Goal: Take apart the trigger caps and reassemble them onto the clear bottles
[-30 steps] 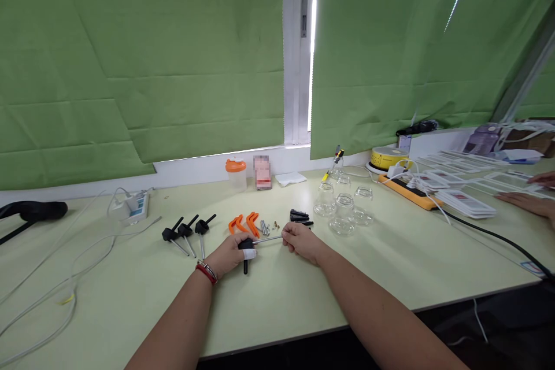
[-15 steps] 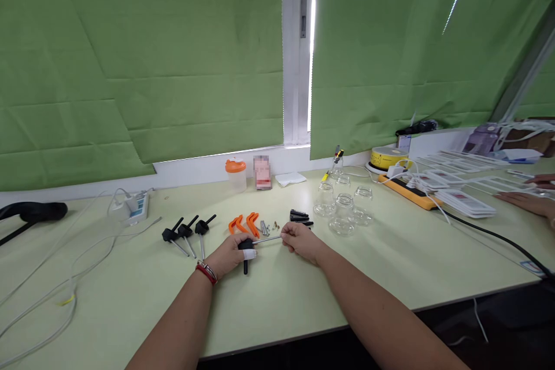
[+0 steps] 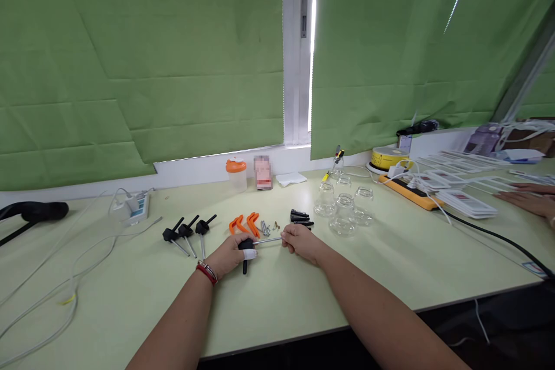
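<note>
The left hand point(image 3: 228, 258) is closed around a black plastic T-handle with a thin metal rod point(image 3: 247, 250), low over the pale green tabletop point(image 3: 303, 295), while the right hand point(image 3: 300, 241) pinches the rod's far end between its fingertips. Steady work here likely means keeping the handle braced and the rod level, with any turning done only by the fingertips. Orange plastic levers point(image 3: 245, 224) and small loose screws point(image 3: 265, 227) lie just behind, near enough to be knocked.

light: bright, even daylight | source: window gap point(image 3: 313, 40) between green blinds point(image 3: 143, 52), blown out | shadows: soft | edges: wide-angle stretch | focus: sharp
</note>
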A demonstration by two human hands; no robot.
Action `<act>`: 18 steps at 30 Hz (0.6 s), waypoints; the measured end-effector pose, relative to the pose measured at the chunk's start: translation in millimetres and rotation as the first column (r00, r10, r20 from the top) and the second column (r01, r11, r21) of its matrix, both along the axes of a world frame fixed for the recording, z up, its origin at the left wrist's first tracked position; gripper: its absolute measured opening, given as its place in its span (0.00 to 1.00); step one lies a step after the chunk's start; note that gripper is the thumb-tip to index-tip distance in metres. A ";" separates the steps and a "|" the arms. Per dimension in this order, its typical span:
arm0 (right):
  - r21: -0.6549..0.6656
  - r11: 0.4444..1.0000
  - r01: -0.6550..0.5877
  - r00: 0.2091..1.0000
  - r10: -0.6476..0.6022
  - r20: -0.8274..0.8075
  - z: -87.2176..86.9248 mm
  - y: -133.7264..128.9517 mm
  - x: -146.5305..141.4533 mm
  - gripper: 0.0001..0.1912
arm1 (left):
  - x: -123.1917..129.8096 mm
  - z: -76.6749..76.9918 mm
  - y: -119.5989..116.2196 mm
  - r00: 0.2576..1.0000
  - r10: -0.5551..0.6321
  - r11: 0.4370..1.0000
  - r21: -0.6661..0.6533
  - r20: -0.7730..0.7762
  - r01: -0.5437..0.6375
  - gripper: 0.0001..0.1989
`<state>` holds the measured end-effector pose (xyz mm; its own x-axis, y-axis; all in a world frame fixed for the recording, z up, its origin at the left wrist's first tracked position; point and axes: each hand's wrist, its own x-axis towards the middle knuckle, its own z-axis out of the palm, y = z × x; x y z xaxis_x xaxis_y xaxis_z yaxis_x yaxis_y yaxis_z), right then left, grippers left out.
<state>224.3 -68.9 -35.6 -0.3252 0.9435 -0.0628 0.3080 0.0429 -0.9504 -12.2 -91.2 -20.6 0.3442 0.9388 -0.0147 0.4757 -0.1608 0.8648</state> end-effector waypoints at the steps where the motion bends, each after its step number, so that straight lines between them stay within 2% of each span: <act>1: -0.002 1.000 0.000 1.000 0.000 0.000 1.3 -0.8 -0.2 0.14 | -0.3 -0.2 0.0 1.000 0.002 1.000 0.000 0.001 -0.002 0.15; 9: 0.012 1.000 0.004 1.000 -0.004 0.002 0.5 -1.4 -1.4 0.15 | 1.1 0.3 -1.1 1.000 -0.008 1.000 0.030 -0.001 0.008 0.13; 11: 0.031 0.999 0.015 1.000 -0.015 -0.019 -3.3 0.3 -2.3 0.16 | -0.3 0.6 1.6 0.994 0.108 0.988 0.113 -0.034 -0.103 0.14; 13: 0.061 0.998 0.031 0.998 -0.028 -0.051 -7.1 2.1 -3.3 0.16 | -6.5 1.5 6.3 0.940 0.337 0.918 0.238 -0.051 -0.317 0.17; 14: 0.079 0.996 0.039 0.998 -0.035 -0.060 -8.7 2.8 -3.6 0.15 | -11.8 2.1 9.0 0.884 0.466 0.850 0.300 -0.046 -0.433 0.18; 16: 0.110 0.993 0.051 0.998 -0.046 -0.044 -10.6 3.7 -4.1 0.13 | -25.8 3.4 14.6 0.777 0.628 0.734 0.369 -0.045 -0.571 0.19; 18: 0.146 0.988 0.056 0.998 -0.059 0.018 -10.9 3.9 -4.1 0.11 | -40.6 4.3 19.1 0.653 0.753 0.619 0.433 -0.087 -0.655 0.18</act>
